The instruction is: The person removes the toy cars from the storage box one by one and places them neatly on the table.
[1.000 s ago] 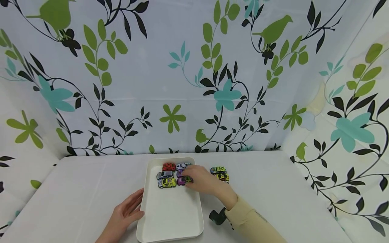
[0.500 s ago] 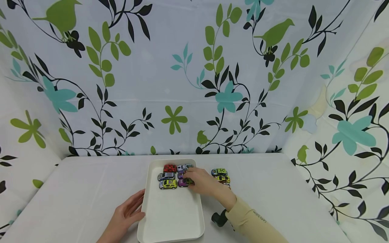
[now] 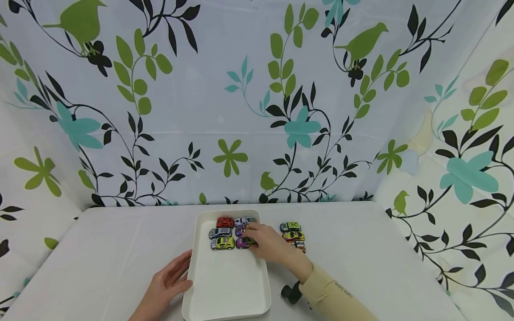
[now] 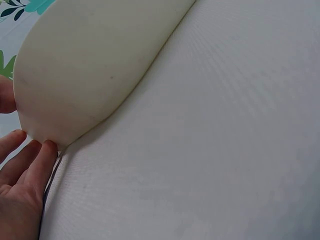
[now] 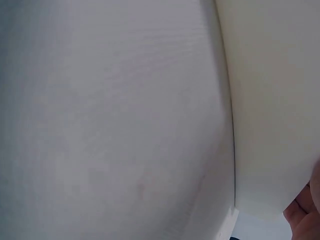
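My right hand (image 3: 269,243) reaches over the right rim of a white tray (image 3: 225,285). Its thumb and fingers pinch the near purple toy car (image 3: 243,242), partly covering it. A second purple car (image 3: 239,230) lies just behind, also half hidden by the fingers. Beside them in the tray are a red car (image 3: 225,222), a white-and-blue car (image 3: 244,220), a dark silver car (image 3: 220,232) and a yellow car (image 3: 222,243). My left hand (image 3: 168,283) touches the tray's left side with its fingers extended; the left wrist view shows fingertips (image 4: 49,145) against the outer wall.
Right of the tray stands a column of cars: a green-yellow one (image 3: 290,226), a yellow one (image 3: 293,236) and an orange-and-white one (image 3: 299,245). The right wrist carries a black camera (image 3: 291,293). A patterned cloth (image 3: 188,102) hangs behind the white table (image 3: 353,258).
The right wrist has shifted slightly, uncovering more of the nearest car in the right-hand column. The head view has moved a little. Both hands stay at the tray.
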The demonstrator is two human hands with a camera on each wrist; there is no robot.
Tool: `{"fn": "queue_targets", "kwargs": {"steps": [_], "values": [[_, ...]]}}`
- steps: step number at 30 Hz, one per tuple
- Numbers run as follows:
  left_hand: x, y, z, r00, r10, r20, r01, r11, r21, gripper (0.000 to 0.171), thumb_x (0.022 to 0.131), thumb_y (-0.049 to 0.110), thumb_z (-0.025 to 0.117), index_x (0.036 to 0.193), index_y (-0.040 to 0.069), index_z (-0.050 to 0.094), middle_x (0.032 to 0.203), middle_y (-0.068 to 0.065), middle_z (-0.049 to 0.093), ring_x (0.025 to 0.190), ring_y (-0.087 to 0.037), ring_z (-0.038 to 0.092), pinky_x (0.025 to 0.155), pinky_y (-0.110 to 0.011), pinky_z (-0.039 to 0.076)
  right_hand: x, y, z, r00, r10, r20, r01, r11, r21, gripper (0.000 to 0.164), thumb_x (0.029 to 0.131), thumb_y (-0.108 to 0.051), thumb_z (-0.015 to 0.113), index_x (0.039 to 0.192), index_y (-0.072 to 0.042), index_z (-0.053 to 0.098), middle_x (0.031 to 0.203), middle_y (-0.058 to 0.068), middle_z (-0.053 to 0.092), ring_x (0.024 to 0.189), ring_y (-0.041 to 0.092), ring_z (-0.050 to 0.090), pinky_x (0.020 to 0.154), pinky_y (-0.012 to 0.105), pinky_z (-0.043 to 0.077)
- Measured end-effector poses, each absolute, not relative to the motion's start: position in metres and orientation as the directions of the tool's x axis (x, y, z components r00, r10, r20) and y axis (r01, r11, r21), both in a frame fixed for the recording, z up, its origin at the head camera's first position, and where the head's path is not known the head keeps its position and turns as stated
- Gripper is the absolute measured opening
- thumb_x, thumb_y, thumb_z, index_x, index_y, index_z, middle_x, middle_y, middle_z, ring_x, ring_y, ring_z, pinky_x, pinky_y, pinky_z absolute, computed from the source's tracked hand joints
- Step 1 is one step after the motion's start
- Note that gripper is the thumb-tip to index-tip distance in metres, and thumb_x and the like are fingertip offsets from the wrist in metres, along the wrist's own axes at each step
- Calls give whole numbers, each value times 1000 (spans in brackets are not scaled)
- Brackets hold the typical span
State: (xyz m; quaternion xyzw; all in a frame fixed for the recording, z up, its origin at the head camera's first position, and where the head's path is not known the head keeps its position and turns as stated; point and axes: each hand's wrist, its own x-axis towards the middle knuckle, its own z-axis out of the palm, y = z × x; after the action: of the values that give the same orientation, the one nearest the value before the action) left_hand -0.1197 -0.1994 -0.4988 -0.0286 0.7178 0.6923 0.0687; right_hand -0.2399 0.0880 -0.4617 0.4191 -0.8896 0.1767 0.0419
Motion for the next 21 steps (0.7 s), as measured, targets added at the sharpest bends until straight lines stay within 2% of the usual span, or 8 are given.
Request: {"fn": "queue_targets", "kwargs": {"steps": [5, 11, 13, 18, 21], "values": [[-120, -199, -499, -989, 54, -135, -133, 45, 990, 71, 90, 10, 72, 152, 3, 37, 158, -16, 36, 132, -5, 50, 105, -22, 49, -242, 90, -467, -627, -740, 242, -773, 556, -305, 29, 87, -1, 74, 115, -9, 72, 109, 2, 64, 95, 14, 62, 85, 29, 57], [-121, -199, -498, -989, 41, -140, -138, 49, 989, 71, 90, 11, 72, 152, 4, 38, 158, -15, 37, 141, -24, 44, 105, -23, 49, -245, 92, -471, -596, -753, 277, -798, 517, -311, 28, 88, 0, 72, 114, -9, 72, 111, 2, 63, 97, 14, 60, 86, 29, 56], [-121, -198, -498, -989, 38, -143, -141, 44, 989, 71, 90, 11, 73, 152, 4, 38, 158, -16, 37, 139, -20, 46, 104, -23, 50, -246, 92, -471, -587, -756, 290, -805, 505, -312, 29, 88, 1, 72, 115, -8, 72, 111, 2, 63, 98, 14, 60, 86, 29, 56], [-120, -199, -500, -990, 50, -136, -134, 23, 991, 72, 89, 8, 73, 151, 2, 38, 157, -17, 37, 124, 6, 52, 103, -19, 50, -244, 94, -470, -580, -759, 295, -809, 495, -318, 30, 88, 1, 72, 116, -9, 71, 114, 3, 63, 101, 15, 61, 88, 29, 57], [-119, -200, -499, -990, 57, -127, -126, 20, 992, 72, 89, 7, 73, 151, 2, 38, 158, -17, 37, 121, 9, 51, 103, -18, 49, -241, 95, -466, -588, -757, 286, -803, 503, -319, 30, 89, 0, 71, 118, -9, 71, 117, 3, 62, 104, 15, 60, 89, 27, 57]]}}
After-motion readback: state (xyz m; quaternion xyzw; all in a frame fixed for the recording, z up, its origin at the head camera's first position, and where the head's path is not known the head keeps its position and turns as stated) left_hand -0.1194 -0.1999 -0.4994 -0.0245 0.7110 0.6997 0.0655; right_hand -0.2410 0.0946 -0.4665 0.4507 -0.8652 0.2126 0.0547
